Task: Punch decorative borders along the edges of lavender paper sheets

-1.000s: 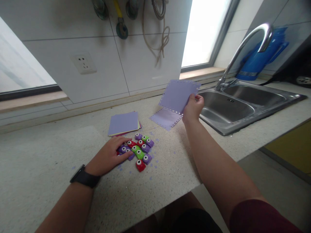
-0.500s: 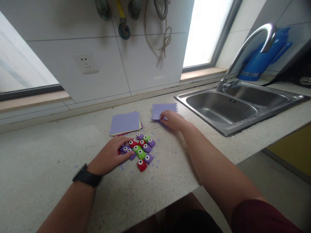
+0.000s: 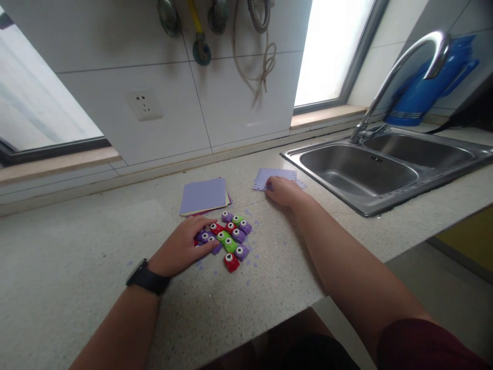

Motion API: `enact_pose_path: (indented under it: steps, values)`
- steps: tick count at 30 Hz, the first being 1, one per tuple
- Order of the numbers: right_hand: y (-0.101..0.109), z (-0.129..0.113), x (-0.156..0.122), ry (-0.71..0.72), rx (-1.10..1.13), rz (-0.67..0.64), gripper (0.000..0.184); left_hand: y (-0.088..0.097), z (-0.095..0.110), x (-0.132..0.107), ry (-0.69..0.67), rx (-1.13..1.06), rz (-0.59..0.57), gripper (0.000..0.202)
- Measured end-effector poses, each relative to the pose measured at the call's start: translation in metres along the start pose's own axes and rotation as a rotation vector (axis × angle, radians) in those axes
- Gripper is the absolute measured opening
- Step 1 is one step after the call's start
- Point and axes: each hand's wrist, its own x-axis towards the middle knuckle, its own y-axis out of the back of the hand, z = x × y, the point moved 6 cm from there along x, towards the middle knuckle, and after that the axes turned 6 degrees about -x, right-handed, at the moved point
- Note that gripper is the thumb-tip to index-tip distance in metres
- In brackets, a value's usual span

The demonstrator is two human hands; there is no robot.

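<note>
My left hand (image 3: 187, 245) rests on the counter, thumb and fingers spread around several purple and red craft punches (image 3: 205, 237) at the left of a cluster. More small craft punches (image 3: 230, 241), green, red and purple with white round buttons, sit just right of it. My right hand (image 3: 285, 192) is over purple paper (image 3: 274, 175) with notched, punched edges, low on the counter near the sink. Its fingers curl down onto the near edge, and their tips are partly hidden. A second notched purple corner (image 3: 302, 184) pokes out beside that hand.
A stack of coloured paper (image 3: 205, 195), purple on top, lies behind the punches. Tiny purple paper bits (image 3: 256, 264) are scattered around. At the right is a steel double sink (image 3: 364, 210) with a faucet (image 3: 385, 82); a blue jug (image 3: 414, 100) stands behind it.
My right hand has lowered the notched purple paper onto the counter, a little to the right, where a second notched corner now shows. My left hand stays at the punches. The view has shifted slightly.
</note>
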Motion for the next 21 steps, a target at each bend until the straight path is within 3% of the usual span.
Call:
enact_pose_path:
  steps: [6, 12, 17, 21]
  values:
    - [0.004, 0.009, 0.003, -0.137, 0.046, 0.070, 0.016, 0.000, 0.000, 0.000, -0.001, 0.005, 0.000, 0.052]
    - [0.013, 0.006, 0.002, -0.169, 0.109, 0.125, 0.014, 0.001, 0.001, 0.000, -0.001, -0.002, 0.001, 0.052]
    - [0.016, -0.009, 0.001, -0.128, 0.169, 0.137, 0.020, 0.001, 0.001, 0.000, -0.006, -0.008, -0.001, 0.052]
    - [0.008, -0.034, 0.000, -0.011, 0.280, 0.078, 0.025, 0.001, 0.000, 0.000, -0.009, -0.023, 0.009, 0.049]
